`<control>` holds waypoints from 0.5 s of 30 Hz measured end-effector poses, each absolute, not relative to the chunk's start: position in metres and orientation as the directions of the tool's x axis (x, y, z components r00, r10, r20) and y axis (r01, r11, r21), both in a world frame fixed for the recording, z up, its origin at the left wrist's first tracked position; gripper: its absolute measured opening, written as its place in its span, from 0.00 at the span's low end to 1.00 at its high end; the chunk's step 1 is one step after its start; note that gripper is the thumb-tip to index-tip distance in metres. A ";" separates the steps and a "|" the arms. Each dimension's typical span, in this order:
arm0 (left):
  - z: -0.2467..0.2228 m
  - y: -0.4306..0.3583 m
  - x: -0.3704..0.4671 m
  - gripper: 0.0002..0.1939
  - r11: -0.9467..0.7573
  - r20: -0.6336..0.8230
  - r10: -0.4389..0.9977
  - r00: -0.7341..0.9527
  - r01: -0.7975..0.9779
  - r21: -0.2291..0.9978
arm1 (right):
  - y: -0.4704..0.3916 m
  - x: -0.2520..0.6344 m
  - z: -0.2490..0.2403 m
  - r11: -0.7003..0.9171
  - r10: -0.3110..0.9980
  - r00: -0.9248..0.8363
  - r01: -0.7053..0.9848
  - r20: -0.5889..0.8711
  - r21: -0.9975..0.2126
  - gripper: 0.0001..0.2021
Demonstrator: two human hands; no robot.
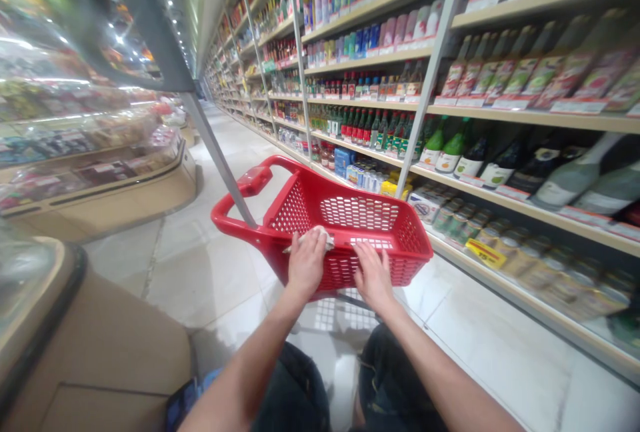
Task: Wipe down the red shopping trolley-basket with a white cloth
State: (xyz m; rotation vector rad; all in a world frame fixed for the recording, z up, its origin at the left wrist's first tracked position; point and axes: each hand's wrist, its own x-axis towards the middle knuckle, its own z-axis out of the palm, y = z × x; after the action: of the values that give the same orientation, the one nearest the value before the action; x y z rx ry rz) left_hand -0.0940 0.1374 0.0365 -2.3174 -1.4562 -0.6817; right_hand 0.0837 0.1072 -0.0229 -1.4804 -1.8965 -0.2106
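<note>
A red plastic shopping basket (345,209) with perforated walls stands before me on a wheeled frame. My left hand (306,262) is closed over a crumpled whitish cloth (327,240), pressed against the basket's near rim. The cloth is mostly covered by the fingers, so I cannot tell whether it is fabric or paper. Farther right along that rim, my right hand (374,275) grips the edge, fingers over the top and thumb against the outer wall. No goods show inside the basket. A grey metal pole (217,159) rises at its left end to a grey handle (175,69).
Tall shelves (370,55) of bottles and cans line the right side, with glass jars (530,259) low down. Curved display counters (125,192) with packaged goods stand on the left. Another counter (100,325) is close at my lower left. Pale tiled floor (185,265) runs between.
</note>
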 end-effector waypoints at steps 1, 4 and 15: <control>0.036 0.137 -0.091 0.20 -0.444 0.543 0.750 0.377 0.896 -0.008 | 0.106 0.085 -0.022 0.333 0.785 -0.099 0.900 0.611 -0.282 0.27; 0.046 0.139 -0.106 0.19 -0.402 0.570 0.760 0.312 0.915 0.036 | 0.104 0.088 -0.022 0.342 0.788 -0.115 0.899 0.605 -0.274 0.27; 0.044 0.131 -0.099 0.20 -0.387 0.536 0.788 0.303 0.921 0.049 | 0.113 0.034 0.009 0.400 0.822 -0.080 0.786 0.564 -0.471 0.24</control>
State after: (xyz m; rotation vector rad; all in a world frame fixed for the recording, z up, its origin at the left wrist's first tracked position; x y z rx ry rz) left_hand -0.0990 0.1310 0.0435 -2.3060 -1.5550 -0.7111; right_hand 0.0339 0.1132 0.0089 -1.3837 -1.8575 0.0567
